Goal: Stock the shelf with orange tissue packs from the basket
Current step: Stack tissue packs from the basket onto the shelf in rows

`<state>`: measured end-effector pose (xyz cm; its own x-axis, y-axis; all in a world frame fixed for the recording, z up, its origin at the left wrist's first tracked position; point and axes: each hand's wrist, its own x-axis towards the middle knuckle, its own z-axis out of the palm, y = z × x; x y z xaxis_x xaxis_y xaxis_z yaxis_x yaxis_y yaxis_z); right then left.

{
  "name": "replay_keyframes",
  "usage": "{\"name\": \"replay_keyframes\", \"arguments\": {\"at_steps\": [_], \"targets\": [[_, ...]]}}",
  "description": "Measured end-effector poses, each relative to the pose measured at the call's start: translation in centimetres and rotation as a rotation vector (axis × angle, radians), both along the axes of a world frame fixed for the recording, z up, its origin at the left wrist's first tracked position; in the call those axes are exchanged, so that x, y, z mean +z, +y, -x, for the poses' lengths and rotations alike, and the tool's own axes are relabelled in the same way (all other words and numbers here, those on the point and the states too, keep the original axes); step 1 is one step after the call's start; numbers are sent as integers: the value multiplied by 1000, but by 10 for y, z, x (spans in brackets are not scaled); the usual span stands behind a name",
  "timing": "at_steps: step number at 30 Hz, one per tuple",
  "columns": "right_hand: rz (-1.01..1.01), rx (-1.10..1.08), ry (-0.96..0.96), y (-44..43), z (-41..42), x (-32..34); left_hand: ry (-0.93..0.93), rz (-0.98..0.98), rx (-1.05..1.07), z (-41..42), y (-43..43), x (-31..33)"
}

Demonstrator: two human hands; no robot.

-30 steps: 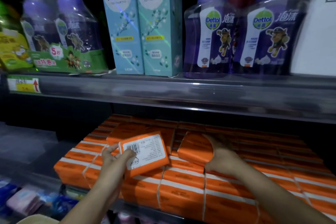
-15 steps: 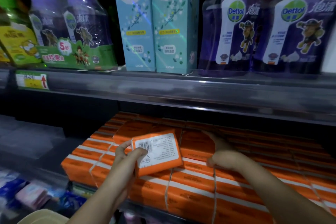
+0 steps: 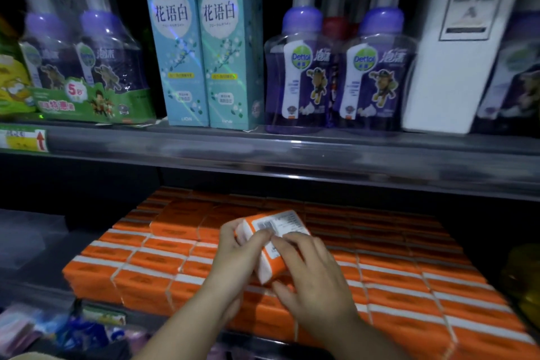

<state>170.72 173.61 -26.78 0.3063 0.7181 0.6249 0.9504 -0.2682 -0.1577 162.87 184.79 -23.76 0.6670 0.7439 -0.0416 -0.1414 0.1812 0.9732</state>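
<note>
- An orange tissue pack (image 3: pixel 274 238) is being held by both hands above the stacked packs — its white barcode label is facing up.
- The pack's left end is being gripped by the left hand (image 3: pixel 233 260), while its near right edge is being pinched by the right hand (image 3: pixel 314 275).
- The lower shelf (image 3: pixel 35 245) is being filled by rows of orange tissue packs (image 3: pixel 409 280), bundled with white bands; a dark bare stretch is being left at its left.
- On the upper shelf (image 3: pixel 263 155), purple Dettol pump bottles (image 3: pixel 298 73) are being displayed beside two pale blue cartons (image 3: pixel 198 47) — a white box (image 3: pixel 455 47) is leaning at the right.
</note>
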Motion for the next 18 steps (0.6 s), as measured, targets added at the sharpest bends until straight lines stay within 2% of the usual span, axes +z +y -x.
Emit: {"name": "replay_keyframes", "arguments": {"at_steps": [2, 4, 6, 9, 12, 14, 18], "targets": [[-58, -59, 46, -14, -5, 5, -14, 0, -73, -5, -13, 7], [-167, -70, 213, -30, -13, 10, -40, 10, -161, -8, -20, 12], [-351, -53, 517, -42, -20, 15, -15, -84, -182, -11, -24, 11], [-647, -59, 1093, -53, -36, 18, 121, -300, -152, -13, -21, 4], [-738, -24, 1554, -65, -48, 16, 212, -345, -139, -12, -15, -6], [-719, -15, 1698, -72, -50, 15, 247, -312, -178, -13, -14, -10], [-699, 11, 1775, -76, -48, 10, 260, -227, -311, -19, -23, -11]]}}
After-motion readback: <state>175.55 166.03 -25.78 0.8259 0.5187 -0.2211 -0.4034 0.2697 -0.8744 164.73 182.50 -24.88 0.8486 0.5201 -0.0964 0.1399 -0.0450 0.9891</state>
